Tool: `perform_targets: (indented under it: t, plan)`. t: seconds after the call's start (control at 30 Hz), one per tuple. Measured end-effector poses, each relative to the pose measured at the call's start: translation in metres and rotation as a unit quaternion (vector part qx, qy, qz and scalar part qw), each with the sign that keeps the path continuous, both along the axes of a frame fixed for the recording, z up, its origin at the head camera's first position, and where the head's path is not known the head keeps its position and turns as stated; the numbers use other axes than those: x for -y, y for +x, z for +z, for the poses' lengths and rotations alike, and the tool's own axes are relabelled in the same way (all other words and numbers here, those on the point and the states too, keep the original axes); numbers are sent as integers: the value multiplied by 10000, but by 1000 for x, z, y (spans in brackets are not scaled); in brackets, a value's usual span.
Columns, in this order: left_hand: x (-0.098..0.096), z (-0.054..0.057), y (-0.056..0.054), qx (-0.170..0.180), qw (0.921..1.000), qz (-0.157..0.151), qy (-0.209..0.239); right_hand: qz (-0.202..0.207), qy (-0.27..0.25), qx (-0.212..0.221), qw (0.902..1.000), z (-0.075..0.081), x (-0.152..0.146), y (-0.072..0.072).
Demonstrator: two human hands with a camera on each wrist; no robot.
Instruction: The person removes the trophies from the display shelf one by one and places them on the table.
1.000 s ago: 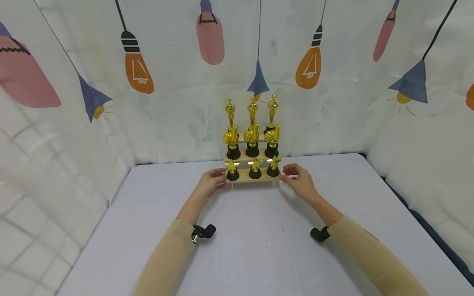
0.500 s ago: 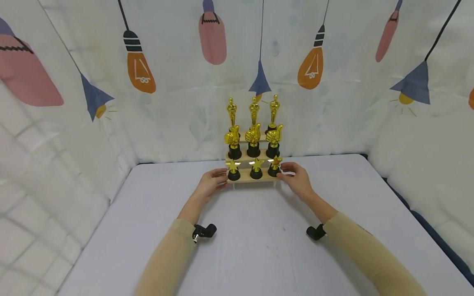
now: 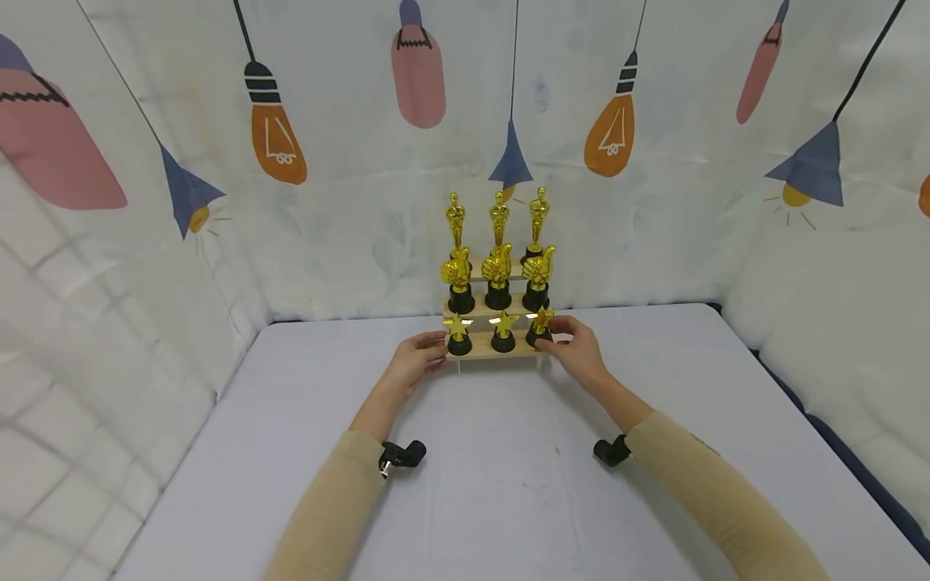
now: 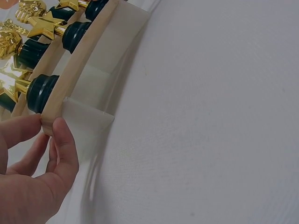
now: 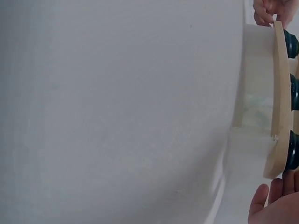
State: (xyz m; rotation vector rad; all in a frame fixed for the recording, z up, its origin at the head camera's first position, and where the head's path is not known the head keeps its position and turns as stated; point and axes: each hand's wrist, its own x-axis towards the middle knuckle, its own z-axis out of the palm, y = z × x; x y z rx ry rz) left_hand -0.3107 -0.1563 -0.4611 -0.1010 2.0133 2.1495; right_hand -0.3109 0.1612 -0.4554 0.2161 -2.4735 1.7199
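A three-tier wooden display stand [image 3: 480, 352] stands at the back of the table. It bears gold statuettes [image 3: 499, 218] on top, gold thumbs-up trophies [image 3: 497, 270] in the middle and gold star trophies [image 3: 504, 332] on the lowest board, all on black bases. My left hand [image 3: 411, 361] pinches the left end of the lowest board, thumb and a finger on either side of it. My right hand [image 3: 579, 355] is around the rightmost star trophy [image 3: 538, 331], its thumb overlapping the base in the head view. The right wrist view shows that thumb apart from the board, fingers near the base.
A white cloth covers the table [image 3: 494, 484]. Behind it hangs a white curtain [image 3: 349, 242] printed with lamps and bulbs, close to the stand's back. Pale translucent supports [image 4: 88, 116] hold up the lowest board. A camera [image 3: 613, 451] is strapped to each wrist.
My right hand has slid left from the end of the lowest board onto the rightmost star trophy. My left hand keeps its place, and the trophies stand where they were.
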Motion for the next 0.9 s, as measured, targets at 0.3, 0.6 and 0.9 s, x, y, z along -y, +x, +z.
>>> perform_targets:
  t: [0.3,0.6,0.9]
  plan:
    - [-1,-1,0,22,10000,43,41,-9,274,251,9993,-1,4,-1]
    - [0,-1,0,9,9999,42,103,-70,234,305,9992,-1,5,1]
    - [-1,-2,1,-52,9998,36,170,-23,96,408,9991,1,0,3]
